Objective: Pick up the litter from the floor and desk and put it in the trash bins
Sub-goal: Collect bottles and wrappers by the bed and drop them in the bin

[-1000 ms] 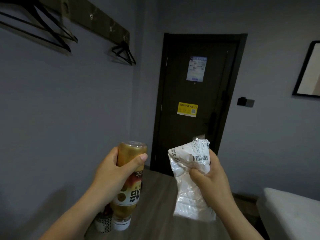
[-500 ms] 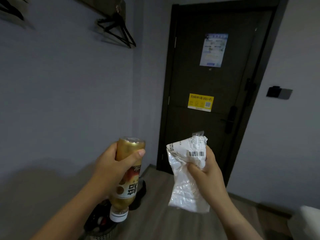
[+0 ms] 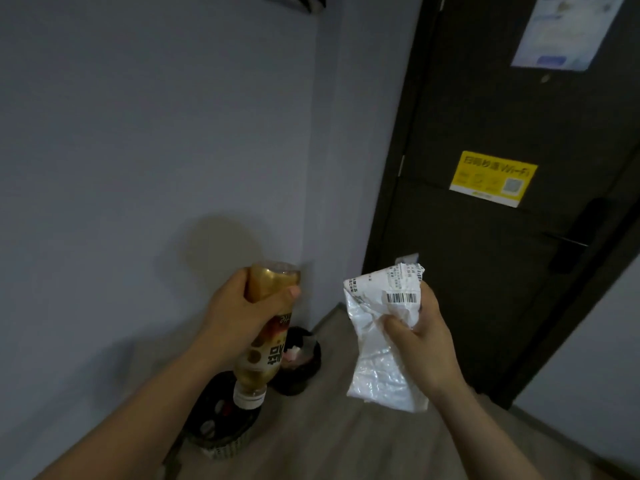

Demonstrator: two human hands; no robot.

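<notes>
Clutching bottle [image 3: 268,337] in left hand [image 3: 239,306], wrapper [image 3: 377,372] in right hand [image 3: 422,344], bins [image 3: 298,381] below, door [image 3: 485,116] beyond

Single view, head-worn wide-angle: looks forward and down into the corner between grey wall [image 3: 156,133] and dark door [image 3: 485,289], left hand [image 3: 242,306] and right hand [image 3: 422,341] close under the lens at lower centre, nearer bin [image 3: 221,438] and farther bin [image 3: 304,372] beyond them on the floor [image 3: 329,441].

"Wi-Fi" on yellow door sign [image 3: 493,178]
</notes>
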